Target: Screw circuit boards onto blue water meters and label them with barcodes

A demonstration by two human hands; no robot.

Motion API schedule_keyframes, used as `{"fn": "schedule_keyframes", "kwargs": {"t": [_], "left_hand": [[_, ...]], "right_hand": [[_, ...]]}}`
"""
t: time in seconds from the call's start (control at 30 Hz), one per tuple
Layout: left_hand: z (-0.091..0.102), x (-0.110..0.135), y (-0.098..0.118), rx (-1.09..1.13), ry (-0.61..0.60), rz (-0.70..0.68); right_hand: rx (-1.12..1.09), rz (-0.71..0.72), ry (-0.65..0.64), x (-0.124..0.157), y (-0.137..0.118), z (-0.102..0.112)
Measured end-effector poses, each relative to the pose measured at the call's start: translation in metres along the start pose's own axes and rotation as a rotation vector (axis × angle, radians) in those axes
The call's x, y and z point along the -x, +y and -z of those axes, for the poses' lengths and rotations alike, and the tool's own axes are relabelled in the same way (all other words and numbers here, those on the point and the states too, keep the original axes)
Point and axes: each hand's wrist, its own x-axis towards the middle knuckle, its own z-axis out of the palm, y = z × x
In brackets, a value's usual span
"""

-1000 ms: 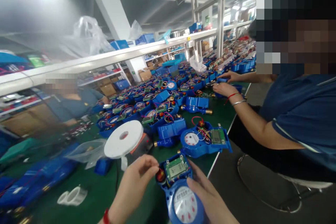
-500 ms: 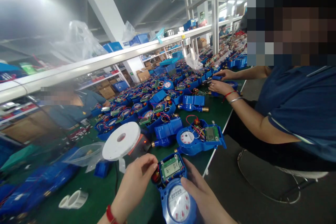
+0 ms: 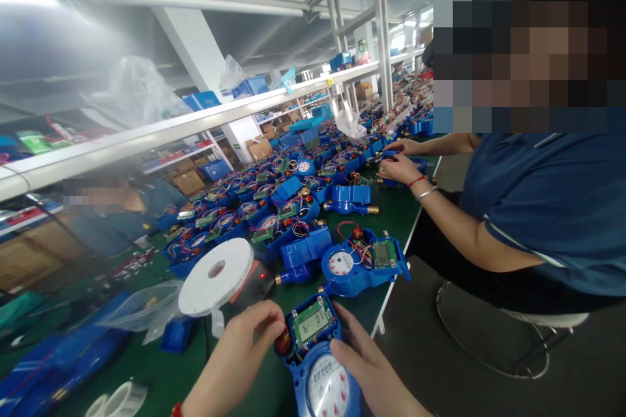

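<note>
Meter (image 3: 317,362) is in front of the wearer at the near side of the tabletop (image 3: 394,205), LCD (image 3: 313,326) away from the body, dial (image 3: 327,386) nearer. Can't tell if it rests on anything.

Right hand (image 3: 364,361) grips it: wraps the right side, thumb over the rim beside the dial, fingers behind the LCD end. Left hand (image 3: 247,342): thumb and fingertips drawn close together at the round port (image 3: 283,343) on the meter's left, next to the LCD. Can't tell if they're closed on a wire or just touching.

LCD shows characters. Green board sits around it.

Second meter (image 3: 342,283) lies just beyond, cover off, loose wires between its dial and display. Blue closed unit (image 3: 306,249) is just left of that. White reel (image 3: 205,290) leans on a dark box (image 3: 254,283) with a red light. Clear bag (image 3: 147,303) and small blue bin (image 3: 176,335) left of the reel area; tape rolls (image 3: 124,399) lower left, cut by the frame.

Many more open meters (image 3: 264,192) fill the tabletop behind. Co-worker (image 3: 538,215) on the right, both hands on a blue part.
</note>
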Motion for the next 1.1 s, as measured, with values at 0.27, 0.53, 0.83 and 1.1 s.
{"fn": "schedule_keyframes", "kwargs": {"t": [0.27,0.53,0.83,1.1], "left_hand": [[-0.009,-0.003,-0.004,-0.137,0.049,-0.115],[-0.013,0.000,-0.005,-0.057,0.001,-0.026],[-0.011,0.002,-0.020,0.448,0.091,0.211],[-0.004,0.012,-0.040,0.469,0.023,0.017]], "right_hand": [[-0.018,0.054,-0.060,-0.004,0.008,0.001],[-0.053,0.060,-0.123,-0.005,0.005,0.000],[0.085,0.021,-0.142,-0.005,-0.004,-0.005],[0.051,0.013,-0.157,-0.004,-0.005,-0.007]]}}
